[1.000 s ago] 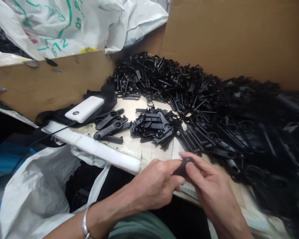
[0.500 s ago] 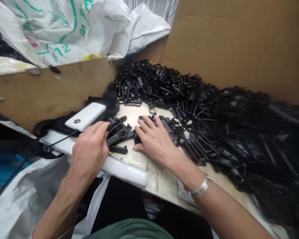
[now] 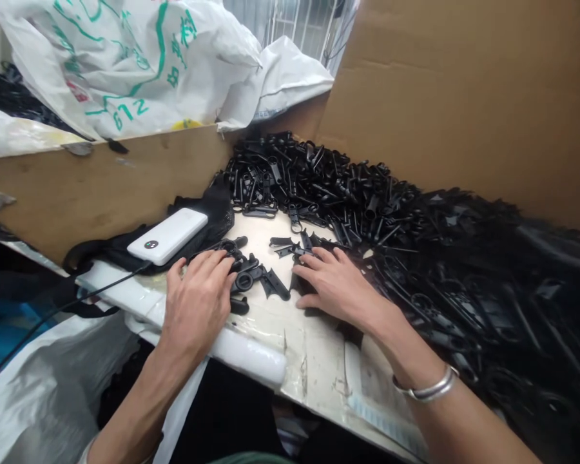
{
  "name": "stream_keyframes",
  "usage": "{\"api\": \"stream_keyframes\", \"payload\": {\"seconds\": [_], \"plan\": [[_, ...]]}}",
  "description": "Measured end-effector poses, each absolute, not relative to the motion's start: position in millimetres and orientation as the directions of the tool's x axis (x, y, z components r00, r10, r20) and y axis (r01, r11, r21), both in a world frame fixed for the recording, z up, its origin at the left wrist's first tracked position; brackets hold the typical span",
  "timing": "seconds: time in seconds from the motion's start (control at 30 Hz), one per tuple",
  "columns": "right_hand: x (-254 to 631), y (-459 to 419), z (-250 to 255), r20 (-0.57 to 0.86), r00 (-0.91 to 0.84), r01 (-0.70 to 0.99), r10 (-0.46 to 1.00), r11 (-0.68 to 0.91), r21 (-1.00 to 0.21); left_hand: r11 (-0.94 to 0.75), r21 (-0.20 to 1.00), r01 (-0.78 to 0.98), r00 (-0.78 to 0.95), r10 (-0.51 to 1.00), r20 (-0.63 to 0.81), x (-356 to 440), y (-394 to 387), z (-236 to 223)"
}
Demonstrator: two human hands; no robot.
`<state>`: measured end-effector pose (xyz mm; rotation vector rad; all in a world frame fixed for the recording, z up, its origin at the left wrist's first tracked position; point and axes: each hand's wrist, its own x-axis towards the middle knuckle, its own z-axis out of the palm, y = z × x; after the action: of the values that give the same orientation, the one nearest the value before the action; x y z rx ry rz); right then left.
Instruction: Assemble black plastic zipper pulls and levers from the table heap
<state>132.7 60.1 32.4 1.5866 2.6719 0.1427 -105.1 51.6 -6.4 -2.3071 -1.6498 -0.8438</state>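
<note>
Both grips open, left hand (image 3: pixel 198 299) and right hand (image 3: pixel 338 290) cover black parts (image 3: pixel 245 281) inside the table edge (image 3: pixel 319 407).

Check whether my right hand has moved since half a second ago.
Yes, your right hand has shifted rightward, away from the white power bank.

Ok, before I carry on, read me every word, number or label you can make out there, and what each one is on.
"612", handwritten in green on the white sack.
Other green and red marks on that sack: creased and blurred, not readable.
Small display on the white power bank: lit, too small to read.
Pale blue print at the table edge: too blurred to read.
</note>
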Motion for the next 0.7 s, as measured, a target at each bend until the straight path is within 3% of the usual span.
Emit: {"api": "stream_keyframes", "payload": {"seconds": [0.2,0.43,0.7], "plan": [[111,87,47,-0.055,-0.465,0.885,0.884,0.466,0.008,-0.376,0.185,0.908,0.208,0.788,0.58,-106,49,-11],[87,125,25,-0.144,-0.402,0.915,0.904,0.401,-0.036,-0.372,0.194,0.908,0.198,0.787,0.584,-106,48,-12],[111,98,41,-0.171,-0.422,0.901,0.891,0.433,0.035,-0.366,0.157,0.917,0.211,0.782,0.586,-107,49,-14]]}}
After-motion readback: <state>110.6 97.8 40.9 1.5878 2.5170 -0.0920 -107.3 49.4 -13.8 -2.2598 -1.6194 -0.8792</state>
